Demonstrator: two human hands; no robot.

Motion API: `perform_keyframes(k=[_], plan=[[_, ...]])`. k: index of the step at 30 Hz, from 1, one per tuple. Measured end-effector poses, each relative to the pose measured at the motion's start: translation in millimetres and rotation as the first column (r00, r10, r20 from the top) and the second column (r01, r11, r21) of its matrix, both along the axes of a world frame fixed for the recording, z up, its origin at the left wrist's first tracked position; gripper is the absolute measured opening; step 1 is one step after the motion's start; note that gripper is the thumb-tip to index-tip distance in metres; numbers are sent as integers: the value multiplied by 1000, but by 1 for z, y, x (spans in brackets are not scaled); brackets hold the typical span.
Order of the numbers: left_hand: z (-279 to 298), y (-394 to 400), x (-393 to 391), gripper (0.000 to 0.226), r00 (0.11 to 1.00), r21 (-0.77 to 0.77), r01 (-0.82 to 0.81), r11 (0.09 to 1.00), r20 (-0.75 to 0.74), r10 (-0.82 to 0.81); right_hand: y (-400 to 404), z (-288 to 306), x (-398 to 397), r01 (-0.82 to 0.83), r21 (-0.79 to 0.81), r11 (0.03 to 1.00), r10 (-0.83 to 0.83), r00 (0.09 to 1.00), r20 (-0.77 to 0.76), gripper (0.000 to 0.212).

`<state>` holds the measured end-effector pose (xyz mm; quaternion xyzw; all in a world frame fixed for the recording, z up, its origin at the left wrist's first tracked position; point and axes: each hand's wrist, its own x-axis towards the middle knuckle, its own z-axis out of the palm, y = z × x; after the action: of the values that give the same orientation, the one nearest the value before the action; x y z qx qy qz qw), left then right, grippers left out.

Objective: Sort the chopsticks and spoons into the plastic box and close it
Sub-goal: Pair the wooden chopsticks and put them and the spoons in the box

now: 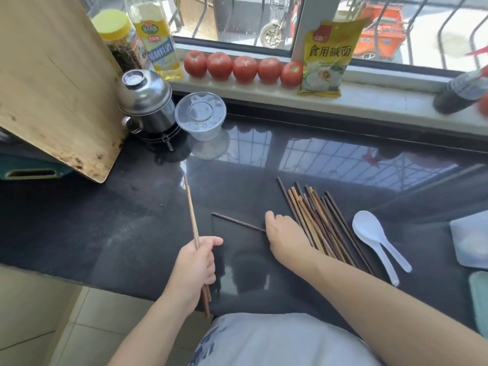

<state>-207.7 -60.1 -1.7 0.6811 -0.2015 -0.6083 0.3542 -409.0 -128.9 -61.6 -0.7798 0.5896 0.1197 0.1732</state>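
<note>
Across the glossy black stone countertop (pixel 132 228), everything is laid out for sorting. Biggest thing up top-left: a pale wooden chopping board (pixel 52 83) leaning upright, parked out of the working space. On the far right edge, cut off by the frame, sits what looks like the translucent plastic box (pixel 471 241), with a pale green piece (pixel 479 299) below it that may be its lid; I cannot tell for sure.

Centre-right, a loose fan of brown and tan wooden chopsticks (pixel 320 220) lies flat, tips pointing away, likely gathered there to be picked through. Just beside it, 2 white plastic soup spoons (pixel 375 239) rest nested, bowls up, apart from the sticks.

Now the hands! The left hand (pixel 196 265) has its fingers wrapped round a small bundle of tan wooden chopsticks (pixel 194 228), held pointing away, probably a matched set being collected. The right hand (pixel 286 236) rests palm-down at the fan's near side, pressing the end of 1 dark single chopstick (pixel 237 222) that sticks out leftward; its fingertips are hidden, so the exact hold is unclear.

Nothing looks boxed yet.
</note>
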Motion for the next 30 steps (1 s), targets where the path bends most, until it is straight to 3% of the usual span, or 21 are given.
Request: perform_keyframes(k=[3,6,7,9,11,12,14,16,17,19,21,26,30], plan=[[4,-8,-4,28,991,-109,95,989,103,-84,25,17,-27,-96,24,995,94,993,74,16],[13,-18,-11,27,891,-138,360,923,343,-296,41,50,-57,-389,-75,918,396,907,141,20],[14,-21,-15,27,851,-112,453,885,352,-391,43,62,-63,-485,-123,866,499,856,134,19],[19,-25,-28,29,803,-34,582,812,179,-568,38,79,-68,-563,-289,774,609,786,102,16],[24,-20,-42,32,774,20,623,782,-159,-612,27,87,-65,-500,-472,727,616,777,126,25],[25,-15,-46,34,768,23,610,792,-264,-584,22,86,-62,-413,-550,726,577,800,161,26],[23,-9,-49,31,832,27,501,865,-291,-472,17,74,-58,-100,-623,776,354,886,299,20],[18,-5,-42,29,924,41,336,941,-209,-321,15,57,-58,271,-467,841,-47,898,437,24],[15,-3,-37,34,950,52,256,965,-196,-241,15,46,-60,342,-354,870,-195,900,390,24],[11,3,-27,41,969,99,141,985,-217,-117,16,25,-60,299,-187,936,-269,948,169,24],[10,10,-21,43,973,155,94,983,-224,-58,15,12,-56,255,-161,953,-247,967,69,25],[14,22,-26,28,922,188,2,982,-380,71,5,5,-38,242,-182,953,-249,968,-18,25],[17,45,-39,24,891,253,109,961,-454,18,12,7,-35,268,-45,962,-268,963,21,20]])
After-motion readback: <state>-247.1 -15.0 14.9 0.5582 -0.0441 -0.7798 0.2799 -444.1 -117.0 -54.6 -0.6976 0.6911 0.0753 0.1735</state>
